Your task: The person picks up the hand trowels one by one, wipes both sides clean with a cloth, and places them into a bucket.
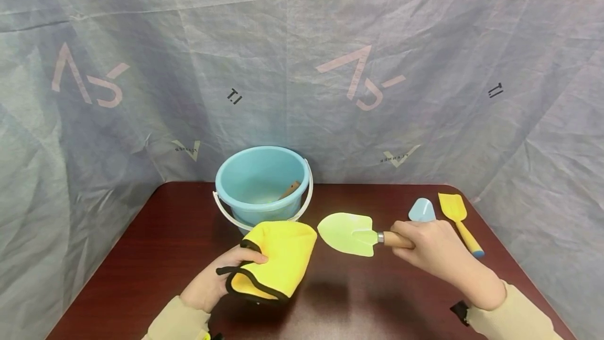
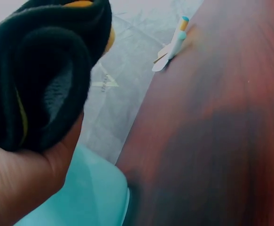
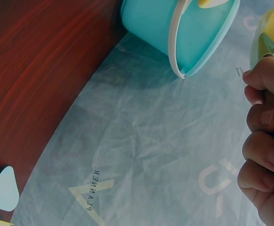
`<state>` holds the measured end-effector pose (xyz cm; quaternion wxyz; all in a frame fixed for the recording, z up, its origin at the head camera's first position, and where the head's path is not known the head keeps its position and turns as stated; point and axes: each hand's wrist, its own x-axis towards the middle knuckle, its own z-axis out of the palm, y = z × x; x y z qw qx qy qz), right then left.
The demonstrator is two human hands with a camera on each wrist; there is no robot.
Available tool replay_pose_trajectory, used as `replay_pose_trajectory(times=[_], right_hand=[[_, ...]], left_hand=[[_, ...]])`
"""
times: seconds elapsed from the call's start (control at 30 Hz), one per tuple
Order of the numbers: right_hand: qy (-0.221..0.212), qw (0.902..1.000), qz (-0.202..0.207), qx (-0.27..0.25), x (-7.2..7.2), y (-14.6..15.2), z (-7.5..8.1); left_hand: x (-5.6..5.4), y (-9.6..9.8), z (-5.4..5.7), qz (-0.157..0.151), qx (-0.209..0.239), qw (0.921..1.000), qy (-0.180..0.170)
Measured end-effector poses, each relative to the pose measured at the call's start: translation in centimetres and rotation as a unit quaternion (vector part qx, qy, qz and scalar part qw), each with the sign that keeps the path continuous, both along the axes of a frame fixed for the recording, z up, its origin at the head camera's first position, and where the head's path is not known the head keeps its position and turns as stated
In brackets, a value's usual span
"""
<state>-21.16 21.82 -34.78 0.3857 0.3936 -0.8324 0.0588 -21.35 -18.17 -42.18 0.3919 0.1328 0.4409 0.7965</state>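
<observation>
A yellow cloth (image 1: 283, 256) with black edging is folded over in my left hand (image 1: 222, 272), thumb on top of it. The left wrist view shows the cloth's thick, dark folded edge (image 2: 47, 84) close up. My right hand (image 1: 431, 243) grips the wooden handle of a garden trowel (image 1: 346, 232), fingers wrapped round it. The trowel's light-green blade points left at the cloth, its tip close to the cloth's right edge. Both are held above the table. In the right wrist view the curled fingers (image 3: 263, 141) cover most of the handle.
Behind the cloth stands a light-blue bucket (image 1: 255, 167) with a white handle; a wooden-handled tool (image 1: 290, 189) leans inside. At the table's right lie a small light-blue shovel (image 1: 423, 209), partly behind my right hand, and a yellow shovel (image 1: 453, 208). Grey fabric (image 1: 283, 67) hangs round the dark-red table (image 1: 170, 224).
</observation>
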Motion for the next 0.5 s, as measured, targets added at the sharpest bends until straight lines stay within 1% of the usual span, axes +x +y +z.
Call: replay_pose_trajectory(times=[0.13, 0.33, 0.5], right_hand=[[0.000, 1.0000, 0.008, -0.001, -0.1, -0.1, -0.1], [-0.007, 1.0000, 0.002, -0.001, -0.1, -0.2, -0.2], [-0.013, 0.9999, -0.007, -0.001, 0.0, -0.4, -0.1]], left_hand=[[-0.3, 1.0, -0.4, -0.002, -0.018, 0.9998, 0.001], [-0.9, 2.3, -0.8, -0.032, 0.001, 0.9995, 0.002], [-1.1, 3.4, -1.1, -0.035, -0.004, 0.9994, -0.002]])
